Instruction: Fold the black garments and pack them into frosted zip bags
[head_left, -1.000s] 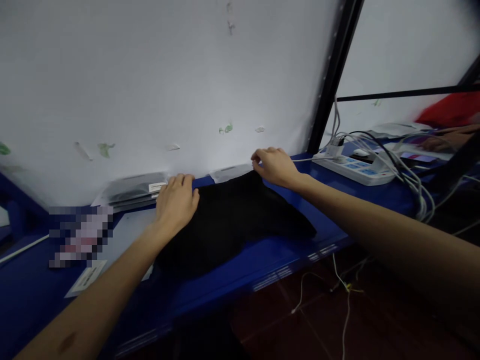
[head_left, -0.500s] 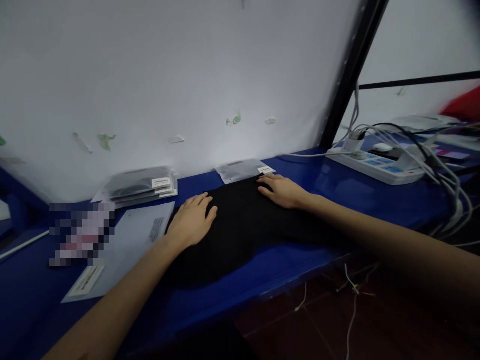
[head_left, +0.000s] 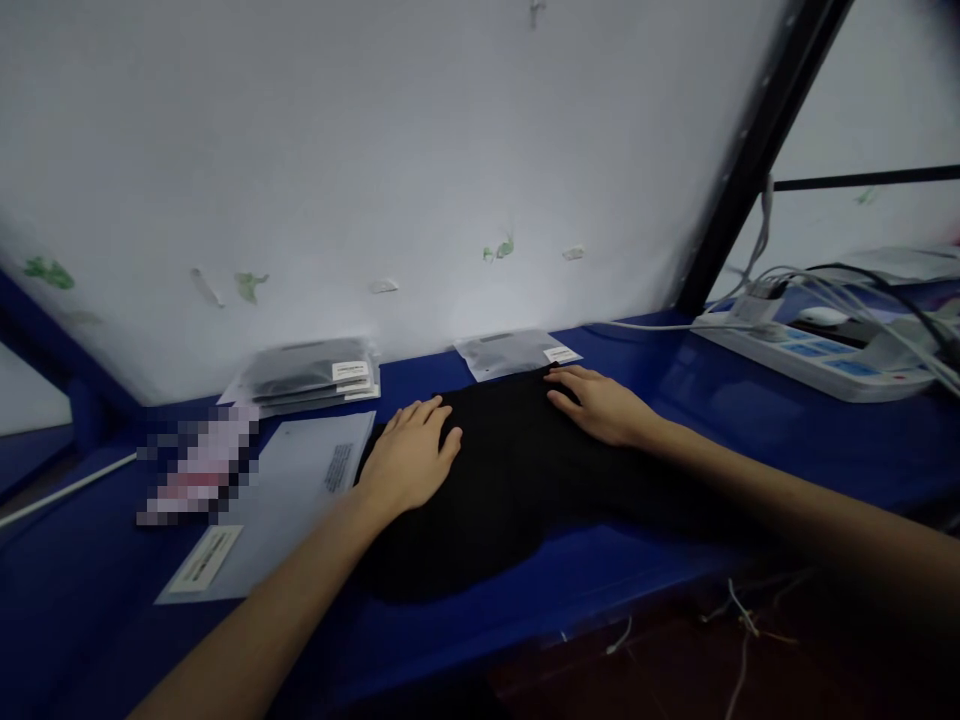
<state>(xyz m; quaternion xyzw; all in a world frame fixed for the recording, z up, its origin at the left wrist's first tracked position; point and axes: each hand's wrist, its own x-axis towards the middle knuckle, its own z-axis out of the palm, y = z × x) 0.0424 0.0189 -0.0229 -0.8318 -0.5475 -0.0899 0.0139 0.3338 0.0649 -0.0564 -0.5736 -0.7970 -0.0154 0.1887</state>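
Observation:
A black cloth garment (head_left: 495, 460) lies spread on the blue table; its exact kind I cannot make out. My left hand (head_left: 411, 455) rests flat on its left side, fingers stretched out and thumb apart. On the far right part of the cloth lies my right hand (head_left: 600, 402), palm down with the fingers extended. Beside my left forearm is a flat frosted plastic bag (head_left: 289, 500) with a white label. Behind the cloth, close to the wall, sits another frosted bag (head_left: 506, 352) with a label at its corner.
Several packed bags (head_left: 307, 370) are stacked against the wall at the left. A pixelated pink item (head_left: 206, 460) lies in front of them. To the right stands a white power strip (head_left: 817, 360) with many cables. The blue table (head_left: 480, 610) ends at its front edge, with loose wires below.
The whole view has shifted, so table and hands appear further right. Both hands stay flat on the black cloth, in nearly the same places.

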